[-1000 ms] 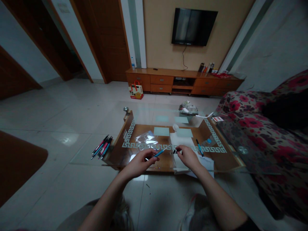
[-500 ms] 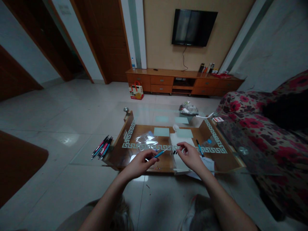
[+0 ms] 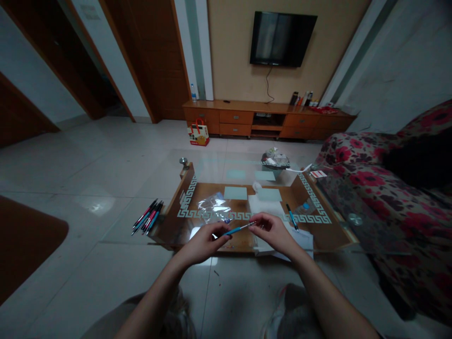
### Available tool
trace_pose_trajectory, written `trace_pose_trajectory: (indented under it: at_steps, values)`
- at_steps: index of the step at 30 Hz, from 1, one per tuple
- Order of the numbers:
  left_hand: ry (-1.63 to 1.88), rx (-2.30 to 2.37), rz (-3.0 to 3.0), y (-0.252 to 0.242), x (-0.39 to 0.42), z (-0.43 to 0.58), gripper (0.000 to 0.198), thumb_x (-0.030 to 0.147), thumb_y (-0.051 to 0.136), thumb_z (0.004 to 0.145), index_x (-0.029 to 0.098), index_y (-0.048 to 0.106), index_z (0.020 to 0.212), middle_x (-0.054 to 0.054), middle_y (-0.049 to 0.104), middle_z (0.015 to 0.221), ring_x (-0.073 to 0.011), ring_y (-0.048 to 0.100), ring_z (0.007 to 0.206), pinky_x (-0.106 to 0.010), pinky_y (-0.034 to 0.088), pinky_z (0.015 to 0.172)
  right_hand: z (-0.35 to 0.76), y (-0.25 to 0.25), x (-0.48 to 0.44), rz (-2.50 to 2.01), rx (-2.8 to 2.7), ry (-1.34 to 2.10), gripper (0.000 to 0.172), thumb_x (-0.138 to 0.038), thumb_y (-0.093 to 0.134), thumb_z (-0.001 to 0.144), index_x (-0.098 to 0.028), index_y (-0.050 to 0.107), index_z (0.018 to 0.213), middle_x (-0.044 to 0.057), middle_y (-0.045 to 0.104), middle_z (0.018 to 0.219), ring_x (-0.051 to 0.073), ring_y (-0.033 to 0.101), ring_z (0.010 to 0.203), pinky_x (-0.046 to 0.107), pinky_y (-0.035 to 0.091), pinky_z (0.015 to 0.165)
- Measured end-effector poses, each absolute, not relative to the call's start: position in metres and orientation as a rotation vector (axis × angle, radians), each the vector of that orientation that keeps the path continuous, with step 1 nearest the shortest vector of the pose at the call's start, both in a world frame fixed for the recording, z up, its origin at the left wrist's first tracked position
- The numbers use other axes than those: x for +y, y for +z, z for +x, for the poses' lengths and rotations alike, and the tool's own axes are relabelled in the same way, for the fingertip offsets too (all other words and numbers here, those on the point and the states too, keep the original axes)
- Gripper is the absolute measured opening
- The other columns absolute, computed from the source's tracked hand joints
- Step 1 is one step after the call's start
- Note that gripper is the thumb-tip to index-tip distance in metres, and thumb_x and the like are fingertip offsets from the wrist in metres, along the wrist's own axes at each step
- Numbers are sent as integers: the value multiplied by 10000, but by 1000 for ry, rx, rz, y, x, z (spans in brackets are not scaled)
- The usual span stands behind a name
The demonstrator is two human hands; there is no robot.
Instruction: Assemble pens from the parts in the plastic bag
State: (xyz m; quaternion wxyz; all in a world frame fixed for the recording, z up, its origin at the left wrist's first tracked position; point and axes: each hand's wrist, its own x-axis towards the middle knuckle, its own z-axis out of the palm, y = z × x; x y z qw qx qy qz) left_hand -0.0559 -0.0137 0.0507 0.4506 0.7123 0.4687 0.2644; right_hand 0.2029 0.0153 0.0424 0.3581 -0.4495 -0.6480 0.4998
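In the head view, the left hand holds a blue pen part between thumb and fingers, narrowly closed on it. This part is above the near edge of the glass tabletop, between the two hands, and it points to the right with a thin, pale end. Its left end is partly covered by the left fingers. The right hand has its fingertips bent close together at the thin end; whether they grip this end or some small piece, I cannot tell, because the fingers hide it.

On the left side of the tabletop lies a bunch of pens, pink, blue and black, overlapping so much that they are hard to count. Just beyond the left hand is a shiny clear plastic bag; its contents are not readable. Behind the right hand is a white block, partly covered by this hand. To the right lies a single blue and black pen, near white papers. Both forearms are cut off by the lower border.
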Motion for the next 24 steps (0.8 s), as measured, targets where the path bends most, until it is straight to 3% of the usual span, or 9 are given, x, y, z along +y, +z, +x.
trace_pose_trajectory:
  at_steps: [19,24]
  values:
    - [623,1151,1793,53,-14,-57,232,338,560,891,200,681,1033,-32,681,959,-175,603,838,-250,451,694,201,41,15,-1141,-1563,1371,270,-405,771,741,-175,675,846,27,691,819,154,609,734,282,480,687]
    - [631,1155,1789,50,-14,-57,220,333,564,889,205,682,1023,-23,683,947,-173,602,835,-247,445,686,199,36,16,-1092,-1505,1345,274,-378,786,734,-189,656,885,26,688,849,155,626,768,280,492,720]
